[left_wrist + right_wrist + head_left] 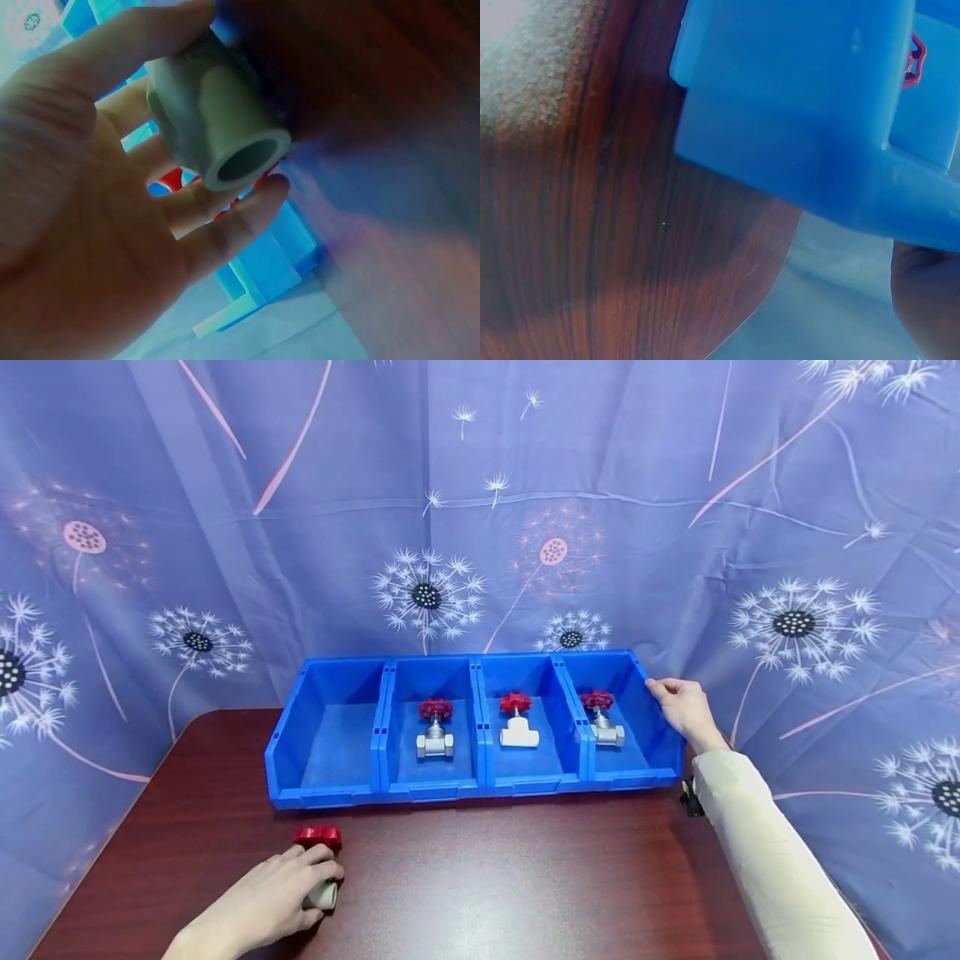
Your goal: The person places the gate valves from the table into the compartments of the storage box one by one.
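At the table's front left, my left hand (266, 889) grips a valve with a red handwheel (318, 837) and a pale plastic pipe body (322, 896). In the left wrist view the body's round open end (247, 161) faces the camera, with thumb and fingers around the body. My right hand (684, 708) pinches the top edge of the right wall of a blue divided bin (472, 793). Inside the bin, a metal valve (435, 743) lies in the second compartment from the left, a white plastic valve (519, 732) in the third, and another metal valve (607, 733) in the rightmost.
The bin's leftmost compartment (337, 743) shows only its bare floor. A brown wooden table (525, 877) carries everything. Behind the bin hangs a blue curtain (337, 568) with dandelion prints. A small black object (691, 799) shows beside the right sleeve.
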The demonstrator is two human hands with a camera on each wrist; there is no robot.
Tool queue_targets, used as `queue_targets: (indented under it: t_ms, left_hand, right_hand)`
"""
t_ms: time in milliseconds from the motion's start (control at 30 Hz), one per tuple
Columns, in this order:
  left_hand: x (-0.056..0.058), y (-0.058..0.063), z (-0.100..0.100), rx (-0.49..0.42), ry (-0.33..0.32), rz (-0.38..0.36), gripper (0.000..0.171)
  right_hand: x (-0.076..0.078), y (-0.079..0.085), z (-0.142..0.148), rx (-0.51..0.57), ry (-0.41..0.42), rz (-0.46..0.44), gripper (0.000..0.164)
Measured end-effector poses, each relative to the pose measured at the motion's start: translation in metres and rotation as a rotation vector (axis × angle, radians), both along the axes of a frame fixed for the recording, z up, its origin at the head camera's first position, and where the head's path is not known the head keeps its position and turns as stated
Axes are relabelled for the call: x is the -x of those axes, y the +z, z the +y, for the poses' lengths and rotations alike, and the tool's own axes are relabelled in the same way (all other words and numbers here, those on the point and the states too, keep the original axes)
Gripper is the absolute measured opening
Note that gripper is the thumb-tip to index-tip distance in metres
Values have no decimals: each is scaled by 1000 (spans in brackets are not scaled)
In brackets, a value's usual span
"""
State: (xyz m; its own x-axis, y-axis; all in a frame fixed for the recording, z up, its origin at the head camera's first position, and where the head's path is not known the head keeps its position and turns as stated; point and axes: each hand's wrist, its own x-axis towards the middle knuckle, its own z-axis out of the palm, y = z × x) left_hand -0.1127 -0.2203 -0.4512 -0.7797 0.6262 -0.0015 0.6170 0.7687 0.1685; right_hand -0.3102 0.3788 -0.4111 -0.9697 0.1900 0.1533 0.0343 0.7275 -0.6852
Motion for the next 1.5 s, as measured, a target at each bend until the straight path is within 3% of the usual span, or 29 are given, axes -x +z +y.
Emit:
queue_targets:
  t_ms: [300,633,833,1500]
  left_hand:
    - [-1,1,-1,-14,13,-20,29]
    - [1,-2,-4,-98,-75,22,29]
    - [2,-1,-5,-93,-75,29,29]
    - [10,24,1,-51,-26,92,29]
  right_hand:
    - [2,-1,0,-8,-4,8,55]
    - [4,-2,1,-26,-15,20,52]
    - [3,-2,1,-14,-7,18,53]
    - [3,-3,1,-4,-2,10,56]
